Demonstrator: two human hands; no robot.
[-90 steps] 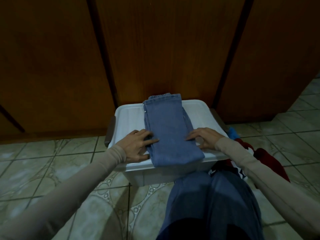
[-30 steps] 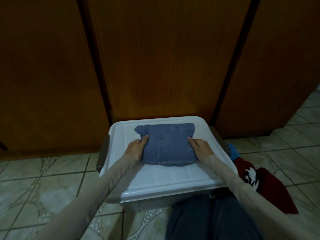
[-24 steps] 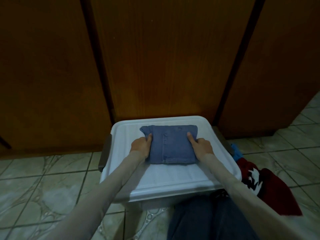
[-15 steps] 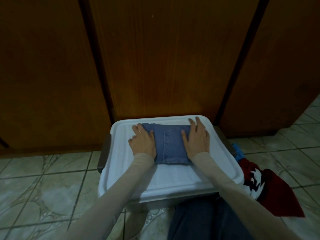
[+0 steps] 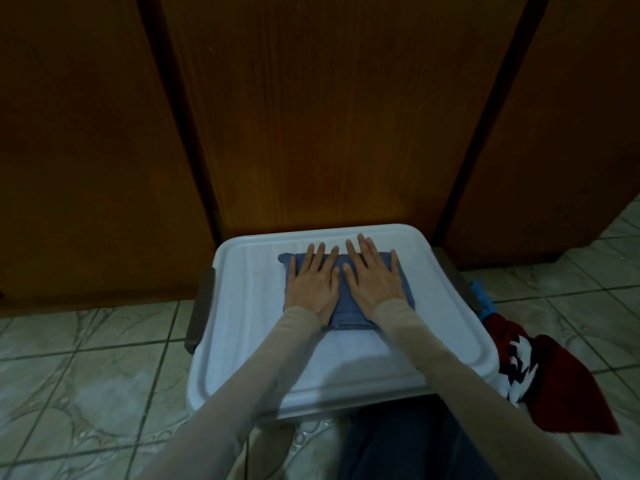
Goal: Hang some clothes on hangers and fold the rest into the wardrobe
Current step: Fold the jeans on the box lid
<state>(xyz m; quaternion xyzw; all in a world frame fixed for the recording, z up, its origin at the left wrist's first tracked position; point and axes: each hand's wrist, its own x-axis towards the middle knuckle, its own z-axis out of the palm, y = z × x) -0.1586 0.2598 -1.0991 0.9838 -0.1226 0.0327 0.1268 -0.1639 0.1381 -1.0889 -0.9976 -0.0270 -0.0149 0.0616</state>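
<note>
A pair of blue jeans [image 5: 343, 306], folded into a small square, lies on the white lid of a plastic storage box [image 5: 249, 341]. My left hand [image 5: 313, 282] presses flat on the left half of the jeans, fingers straight and spread. My right hand [image 5: 374, 277] presses flat on the right half, fingers reaching past the far edge of the cloth onto the lid. Both hands cover most of the fold. Closed brown wardrobe doors [image 5: 329, 116] stand right behind the box.
A red, white and dark garment [image 5: 554, 372] lies on the tiled floor [image 5: 86, 375] to the right of the box, with a bit of blue cloth [image 5: 483, 299] behind it. My dark blue trousered leg [image 5: 408, 445] is below the box. Grey handles flank the lid.
The long folded jeans were folded over into a small square. My hands shifted from gripping its sides to lying flat on top, moving closer together and further forward.
</note>
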